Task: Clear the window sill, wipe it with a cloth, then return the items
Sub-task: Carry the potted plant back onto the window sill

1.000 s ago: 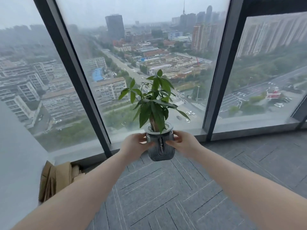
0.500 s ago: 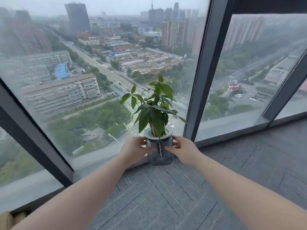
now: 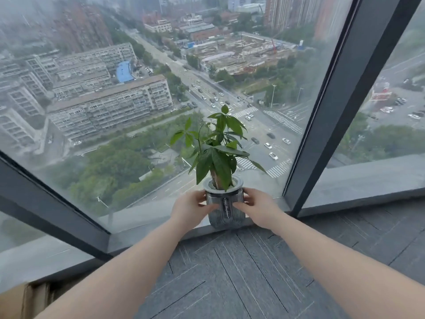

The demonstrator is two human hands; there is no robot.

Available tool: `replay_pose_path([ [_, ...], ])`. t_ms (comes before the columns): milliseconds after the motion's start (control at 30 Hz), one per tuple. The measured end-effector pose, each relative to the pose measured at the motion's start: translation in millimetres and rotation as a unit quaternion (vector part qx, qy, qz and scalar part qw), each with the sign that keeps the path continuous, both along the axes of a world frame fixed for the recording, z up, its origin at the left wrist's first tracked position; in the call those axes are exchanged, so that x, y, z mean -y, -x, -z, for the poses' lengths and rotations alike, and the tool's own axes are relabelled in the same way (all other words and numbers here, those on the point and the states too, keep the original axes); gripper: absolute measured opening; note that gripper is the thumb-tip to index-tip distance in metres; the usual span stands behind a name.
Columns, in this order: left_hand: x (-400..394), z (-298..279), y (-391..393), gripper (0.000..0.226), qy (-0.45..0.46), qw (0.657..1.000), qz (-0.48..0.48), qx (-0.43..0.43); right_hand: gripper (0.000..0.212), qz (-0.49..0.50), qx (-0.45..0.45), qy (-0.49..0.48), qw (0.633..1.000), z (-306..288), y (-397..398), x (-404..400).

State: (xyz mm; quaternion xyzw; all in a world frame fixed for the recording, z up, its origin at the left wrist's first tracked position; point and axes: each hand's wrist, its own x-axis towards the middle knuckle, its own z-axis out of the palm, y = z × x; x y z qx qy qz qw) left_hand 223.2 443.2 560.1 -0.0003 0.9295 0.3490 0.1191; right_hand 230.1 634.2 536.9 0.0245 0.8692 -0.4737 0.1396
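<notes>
Both hands grip an upright potted plant [image 3: 224, 207]: left hand [image 3: 189, 209] on its left side, right hand [image 3: 257, 208] on its right. The pot sits at the sill [image 3: 147, 217], its base seemingly touching down, equally near both hands.

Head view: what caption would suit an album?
Both hands, left and right, hold a potted plant at the window sill.
</notes>
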Motion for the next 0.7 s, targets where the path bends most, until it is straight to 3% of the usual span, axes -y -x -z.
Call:
replay_pose_path([
  [367,-4.9,111.7,109.1,0.049,-0.090,0.994,-0.038,0.040,0.043,0.024,0.024,-0.040,0.999,80.4,100.3,-1.6],
  [700,-16.2,264.4,170.1,0.044,-0.078,0.995,-0.040,0.050,0.046,0.029,0.046,-0.003,0.999,242.9,163.2,-9.3],
])
